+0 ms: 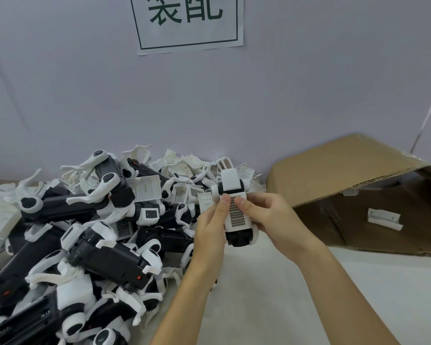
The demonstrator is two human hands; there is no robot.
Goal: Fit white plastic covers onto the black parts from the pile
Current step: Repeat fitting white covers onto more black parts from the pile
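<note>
Both hands are pressing a white cover onto a black part above the worktable.

From the left, the pile (85,232) of black parts and loose white covers is crowding the table to its near edge. The left hand (210,230) and right hand (266,220) are gripping one black part (237,239), thumbs bearing on its grilled white cover (237,215) — seating looks nearly done, and the next move probably calls for setting it aside. Bare table (296,282) is lying open below; the tipped cardboard box (346,170) is bounding the right.
</note>
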